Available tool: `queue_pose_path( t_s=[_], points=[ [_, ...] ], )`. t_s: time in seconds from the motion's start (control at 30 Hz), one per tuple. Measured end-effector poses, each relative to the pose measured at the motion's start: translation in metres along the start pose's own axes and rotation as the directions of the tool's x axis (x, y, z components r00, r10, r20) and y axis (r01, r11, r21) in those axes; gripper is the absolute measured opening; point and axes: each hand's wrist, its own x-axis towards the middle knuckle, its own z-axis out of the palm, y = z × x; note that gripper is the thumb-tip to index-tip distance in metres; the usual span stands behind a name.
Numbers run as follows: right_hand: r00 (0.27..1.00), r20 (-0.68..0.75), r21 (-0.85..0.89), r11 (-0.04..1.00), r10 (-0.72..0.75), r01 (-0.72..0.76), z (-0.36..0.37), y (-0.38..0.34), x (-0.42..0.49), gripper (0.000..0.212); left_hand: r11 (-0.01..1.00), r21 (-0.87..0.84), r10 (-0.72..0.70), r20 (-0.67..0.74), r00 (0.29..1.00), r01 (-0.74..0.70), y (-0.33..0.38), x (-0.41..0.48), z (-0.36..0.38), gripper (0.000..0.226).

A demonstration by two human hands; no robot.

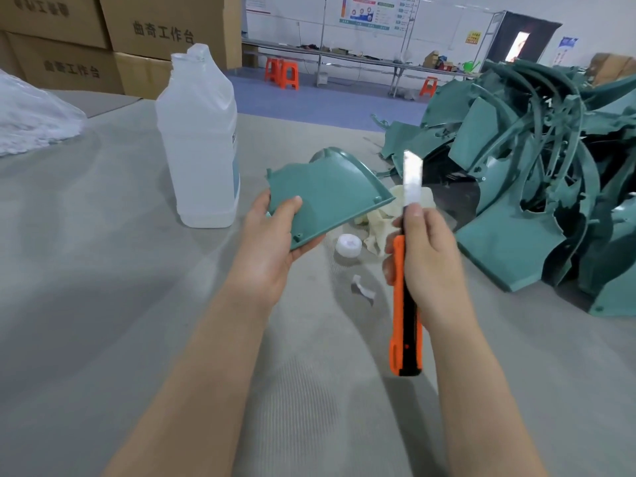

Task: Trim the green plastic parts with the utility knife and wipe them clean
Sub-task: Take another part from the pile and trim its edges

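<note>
Fingers of the left hand are curled on the lower left corner of a green part, with the thumb on top and the other fingers under it. The part is held above the worktop, in the middle of the frame, and its curved rim is toward the upper right. The right hand has its fingers closed around the knife, just right of the part. The orange and black handle points down, and the blade is pushed out and points up. Below them on the worktop lie a cream cloth, a white cap and a small white scrap. At the right side is a pile of more green parts. Left of the part stands a clear bottle with its neck open. A plastic bag is at the upper left edge, and cartons are behind it.
</note>
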Motion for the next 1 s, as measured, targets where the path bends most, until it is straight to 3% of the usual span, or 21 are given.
queue_pose_path(
  t_s=[0.23, 0.43, 0.6, 0.8, 0.9, 1.0],
  points=[
    [0.995, 0.103, -0.201, 0.979, 0.008, 0.013, 0.000, 0.006, -0.002, 0.045, 0.989, 0.055, 0.141, -0.016, 0.990, -0.140, 0.000, 0.003, -0.009, 0.020],
    [0.982, 0.189, -0.235, 0.971, 0.014, 0.031, 0.004, 0.008, -0.003, 0.047, 0.973, 0.095, 0.211, 0.017, 0.977, -0.212, -0.001, 0.004, -0.010, 0.021],
    [0.961, 0.274, -0.264, 0.964, 0.044, 0.031, 0.014, 0.010, -0.009, 0.047, 0.966, 0.113, 0.233, 0.023, 0.972, -0.234, -0.004, 0.004, -0.009, 0.021],
    [0.933, 0.359, -0.319, 0.938, -0.011, 0.134, 0.026, 0.011, -0.017, 0.047, 0.970, 0.121, 0.213, -0.018, 0.977, -0.209, -0.007, 0.007, -0.008, 0.020],
    [0.936, 0.348, -0.331, 0.928, -0.049, 0.171, 0.027, 0.011, -0.018, 0.047, 0.983, 0.076, 0.172, -0.029, 0.985, -0.170, -0.007, 0.007, -0.009, 0.020],
    [0.969, 0.244, -0.277, 0.955, -0.039, 0.108, 0.020, 0.009, -0.013, 0.046, 0.985, 0.069, 0.163, -0.037, 0.986, -0.160, -0.006, 0.007, -0.010, 0.021]
  ],
)
